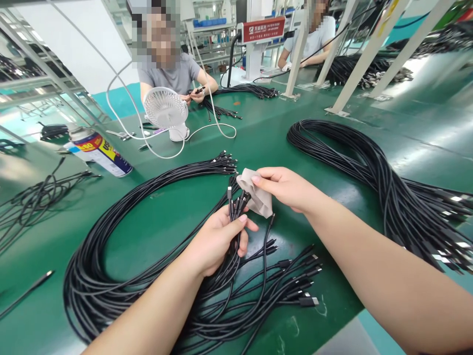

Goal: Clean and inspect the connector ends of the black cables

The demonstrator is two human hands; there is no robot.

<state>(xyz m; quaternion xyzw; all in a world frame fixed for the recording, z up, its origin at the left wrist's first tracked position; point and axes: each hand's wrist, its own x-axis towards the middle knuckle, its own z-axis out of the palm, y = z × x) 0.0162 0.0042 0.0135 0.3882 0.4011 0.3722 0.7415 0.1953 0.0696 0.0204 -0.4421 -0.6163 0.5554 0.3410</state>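
My left hand (225,234) is closed around several black cables (233,209) near their plug ends, which point up and away from me. A crumpled pale grey cloth (258,197) is pinched between the thumb and fingers of my right hand (283,187). Its left edge touches or overlaps the plugs held in my left hand; exact contact is hidden. Below and around my left hand lies a large looped bundle of black cables (86,266) with loose plug ends (308,301) spread to the right.
Another bundle of cables (369,162) lies at the right. A spray can (107,153) and a white fan (168,111) with a white cord stand at the back left. A person (177,74) sits opposite, handling cables. Metal posts (297,59) rise from the green table (266,133).
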